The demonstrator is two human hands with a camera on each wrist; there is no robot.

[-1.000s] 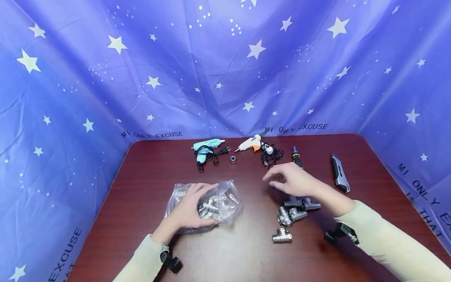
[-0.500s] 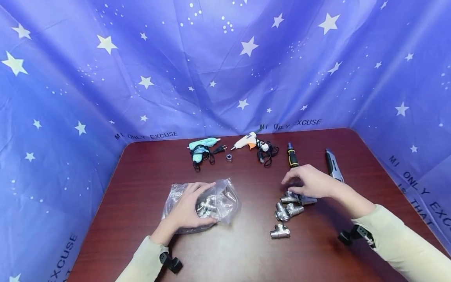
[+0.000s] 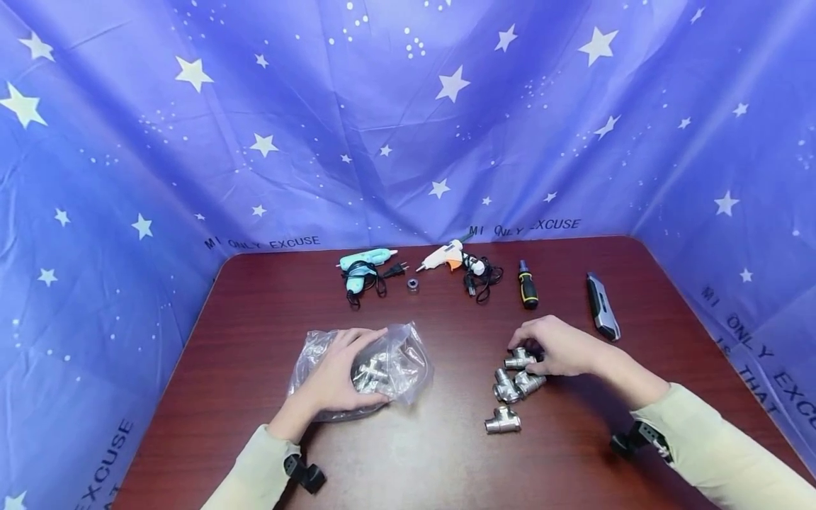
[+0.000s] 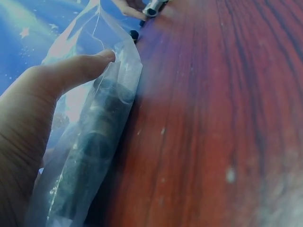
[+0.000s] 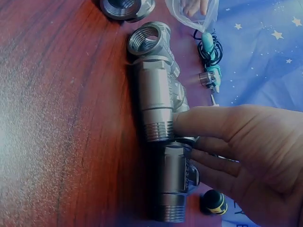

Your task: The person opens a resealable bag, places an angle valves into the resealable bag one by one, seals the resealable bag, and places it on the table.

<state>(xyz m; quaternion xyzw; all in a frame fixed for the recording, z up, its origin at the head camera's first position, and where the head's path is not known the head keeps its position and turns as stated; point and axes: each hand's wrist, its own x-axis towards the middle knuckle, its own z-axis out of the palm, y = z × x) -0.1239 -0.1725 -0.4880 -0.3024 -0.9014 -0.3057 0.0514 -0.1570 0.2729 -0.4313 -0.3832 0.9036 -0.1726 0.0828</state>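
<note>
My left hand (image 3: 336, 381) lies on a clear plastic bag (image 3: 408, 365) that holds several metal pipe fittings; in the left wrist view the thumb (image 4: 71, 71) presses against the bag (image 4: 99, 137). My right hand (image 3: 547, 348) sits on the top fitting (image 3: 518, 359) of a small pile of tee fittings. In the right wrist view the thumb (image 5: 208, 124) touches one threaded fitting (image 5: 154, 94), and the fingers curl round the fitting (image 5: 173, 182) beside it. Two more fittings (image 3: 516, 383) and a single tee (image 3: 502, 421) lie just below that hand.
Along the back of the dark wooden table (image 3: 255, 312) lie a teal glue gun (image 3: 360, 265), a small metal nut (image 3: 413, 285), a white glue gun (image 3: 448, 256), a screwdriver (image 3: 527, 285) and a utility knife (image 3: 602, 316). Blue star-printed cloth (image 3: 408, 127) walls in three sides.
My right hand moved right from above the table's middle and came down onto the pile of fittings, closing on the top one. The left hand stayed on the bag.
</note>
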